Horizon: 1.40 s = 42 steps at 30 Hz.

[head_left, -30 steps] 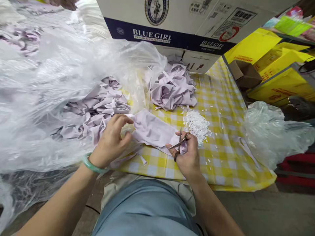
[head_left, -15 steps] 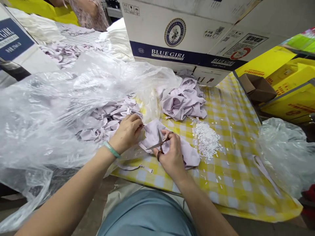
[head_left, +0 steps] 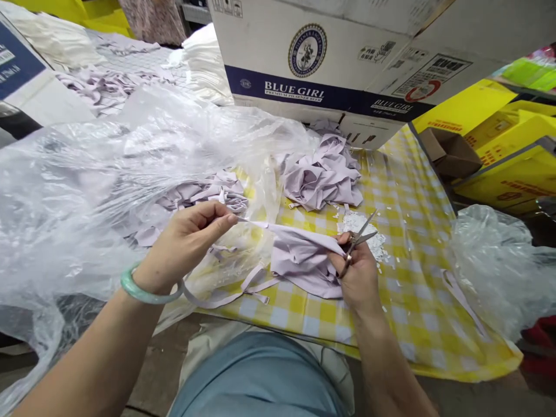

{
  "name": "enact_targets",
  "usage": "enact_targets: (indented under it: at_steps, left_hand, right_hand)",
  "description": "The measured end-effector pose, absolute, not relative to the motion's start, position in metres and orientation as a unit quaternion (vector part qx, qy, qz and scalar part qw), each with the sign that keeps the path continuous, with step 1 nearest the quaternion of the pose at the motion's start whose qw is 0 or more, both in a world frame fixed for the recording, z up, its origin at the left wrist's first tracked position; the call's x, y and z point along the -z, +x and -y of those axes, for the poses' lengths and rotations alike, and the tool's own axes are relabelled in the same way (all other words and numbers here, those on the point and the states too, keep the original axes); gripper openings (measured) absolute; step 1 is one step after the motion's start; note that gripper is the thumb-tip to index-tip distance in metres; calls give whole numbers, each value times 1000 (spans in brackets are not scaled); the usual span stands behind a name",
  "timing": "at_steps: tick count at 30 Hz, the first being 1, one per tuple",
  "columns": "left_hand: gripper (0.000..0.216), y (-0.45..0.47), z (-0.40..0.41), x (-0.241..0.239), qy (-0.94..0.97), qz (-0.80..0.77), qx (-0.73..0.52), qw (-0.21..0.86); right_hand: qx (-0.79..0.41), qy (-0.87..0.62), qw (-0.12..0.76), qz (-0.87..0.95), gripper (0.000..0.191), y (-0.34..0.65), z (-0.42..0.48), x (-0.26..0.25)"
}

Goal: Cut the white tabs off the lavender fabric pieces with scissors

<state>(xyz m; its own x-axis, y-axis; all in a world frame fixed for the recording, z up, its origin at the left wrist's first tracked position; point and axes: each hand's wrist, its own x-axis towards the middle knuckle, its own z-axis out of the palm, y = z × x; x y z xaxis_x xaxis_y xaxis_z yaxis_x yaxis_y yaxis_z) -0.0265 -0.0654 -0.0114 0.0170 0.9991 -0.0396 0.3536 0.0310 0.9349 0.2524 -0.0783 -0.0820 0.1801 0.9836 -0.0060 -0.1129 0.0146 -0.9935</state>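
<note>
A lilac fabric garment piece (head_left: 304, 260) is stretched between my two hands just above the table. My left hand (head_left: 191, 237), wearing a green bangle, pinches the thin strap (head_left: 256, 223) at its left end. In my right hand (head_left: 360, 275) are small scissors (head_left: 354, 246), blades apart and pointing up to the right. Thumb and fingers of that hand also grip the right edge of the garment piece. Another lilac strap (head_left: 217, 301) trails from it toward the lower left, with a small fitting near its end.
A yellow checked cloth (head_left: 417, 289) covers the table. Small white scraps (head_left: 373, 240) lie behind my right hand. A lilac fabric heap (head_left: 321, 176) sits before a large carton (head_left: 356, 69). Clear plastic sheeting (head_left: 87, 202) spreads at left; a plastic bag (head_left: 499, 272) lies at right.
My hands have moved apart, left hand leftward and right hand rightward, drawing the garment piece and its strap out between them. The scissors now point up-right instead of left.
</note>
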Motion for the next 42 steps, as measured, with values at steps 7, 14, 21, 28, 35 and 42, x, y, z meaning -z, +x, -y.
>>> enact_targets:
  at_steps: [7, 14, 21, 28, 35, 42]
  left_hand:
    - [24, -17, 79, 27, 549, -477, -284, 625]
    - [50, 11, 107, 53, 425, -369, -197, 803]
    - [33, 9, 118, 48, 485, -423, -273, 715]
    - [25, 13, 121, 38, 566, -474, -297, 606]
    - [37, 7, 127, 34, 594, -432, -233, 637]
    - [39, 35, 125, 62, 208, -291, -298, 885]
  right_hand:
    - [-543, -487, 573, 374, 32, 250, 92, 92]
    - [-587, -438, 587, 346, 26, 230, 84, 55]
    - [-475, -558, 500, 461, 36, 228, 47, 75]
    - [-410, -454, 431, 664, 39, 219, 82, 85]
    - [-438, -483, 396, 646, 29, 202, 60, 84]
    - [-505, -449, 472, 567, 28, 196, 68, 69]
